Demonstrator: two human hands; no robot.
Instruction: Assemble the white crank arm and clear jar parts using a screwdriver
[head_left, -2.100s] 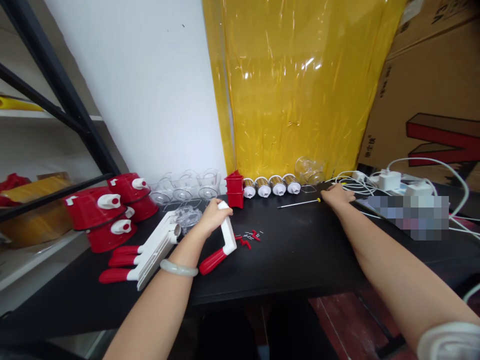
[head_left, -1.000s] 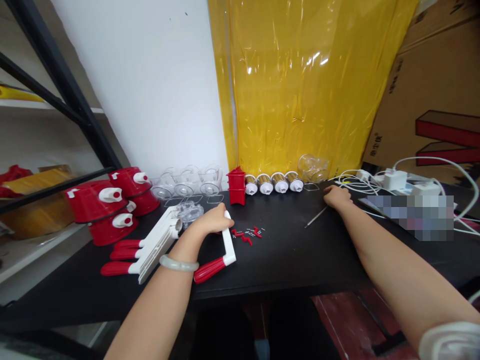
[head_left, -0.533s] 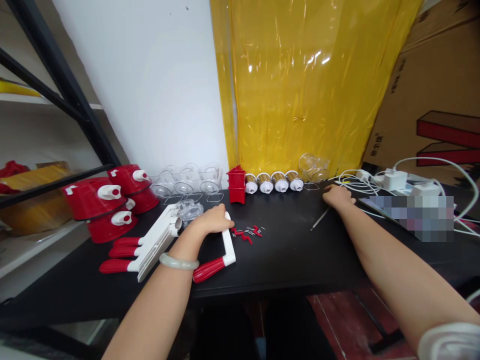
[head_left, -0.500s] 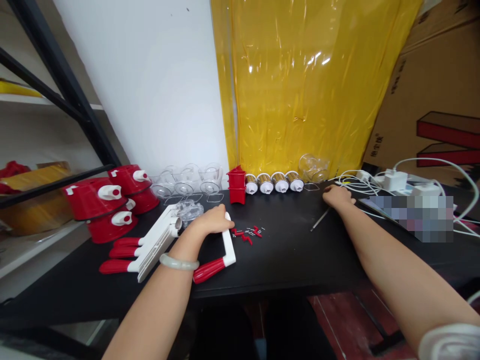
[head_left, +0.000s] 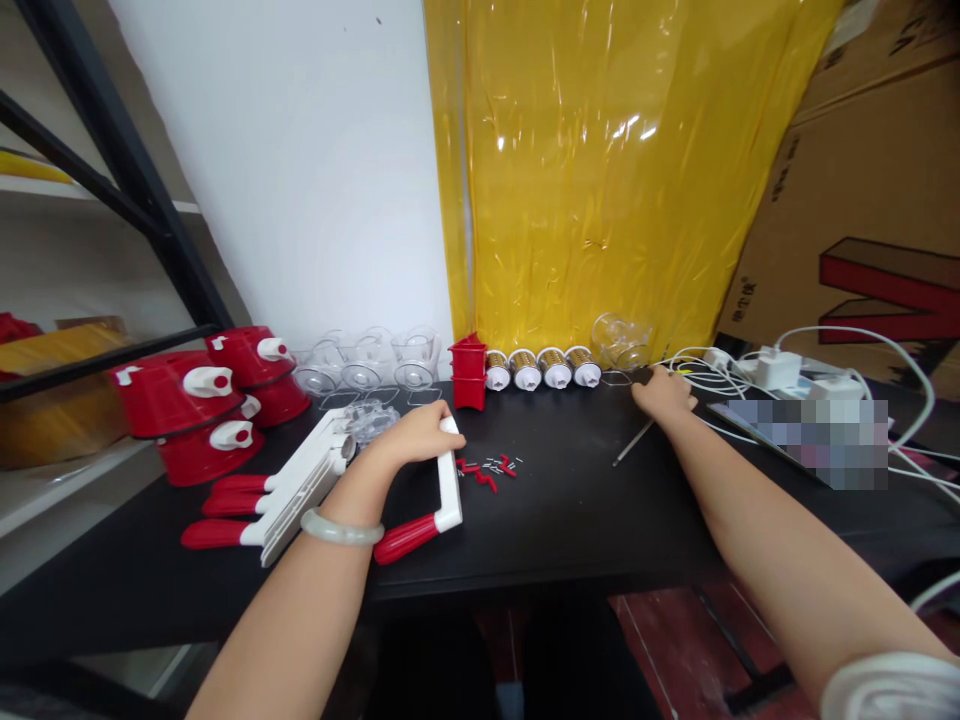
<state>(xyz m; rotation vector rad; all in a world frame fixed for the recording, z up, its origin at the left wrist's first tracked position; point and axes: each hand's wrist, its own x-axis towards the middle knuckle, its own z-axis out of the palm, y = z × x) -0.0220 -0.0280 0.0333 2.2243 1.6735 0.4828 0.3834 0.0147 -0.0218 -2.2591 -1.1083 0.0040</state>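
Observation:
My left hand (head_left: pixel 421 434) is closed around the upper end of a white crank handle (head_left: pixel 448 490) with a red grip (head_left: pixel 406 538), which lies on the black table. Over at the right, my right hand (head_left: pixel 664 394) wraps round a screwdriver (head_left: pixel 632 444); its thin metal shaft points down toward the table, and most of its handle is hidden in my fingers. Between the hands lie small red parts (head_left: pixel 486 481) and several little screws (head_left: pixel 495 464). More white crank handles with red grips (head_left: pixel 217 533) rest left of my left forearm, beside some clear plastic parts (head_left: pixel 369 420).
Red housings (head_left: pixel 180 395) are stacked at the left. Along the back stand clear cups (head_left: pixel 416 360), red hoppers (head_left: pixel 469 372), metal grater drums (head_left: pixel 555 368) and another clear piece (head_left: pixel 621 342). White cables and chargers (head_left: pixel 777 368) and a blurred flat device (head_left: pixel 817 440) lie at the right.
The whole view has shifted slightly. Both hands keep their grips, the left on the crank handle and the right on the screwdriver, with little movement relative to the table.

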